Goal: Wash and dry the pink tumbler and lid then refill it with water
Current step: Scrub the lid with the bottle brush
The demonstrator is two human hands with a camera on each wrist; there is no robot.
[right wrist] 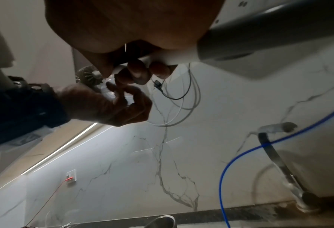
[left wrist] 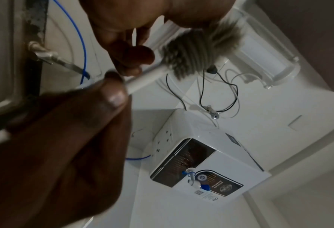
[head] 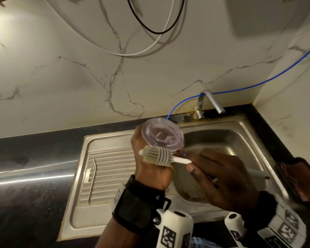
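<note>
My left hand grips a clear, pink-tinted round lid above the left edge of the sink basin, its open side turned toward me. My right hand pinches the white handle of a grey bottle brush, whose bristle head lies against the lid's lower rim and my left hand. In the left wrist view the brush head looks blurred beside my left fingers. The right wrist view shows my left hand around the lid. The tumbler itself is not in view.
A steel sink has a ribbed drainboard with a bent metal straw lying on it. The tap stands at the back with a blue tube looped over it. A water purifier hangs on the marble wall. Dark counter surrounds the sink.
</note>
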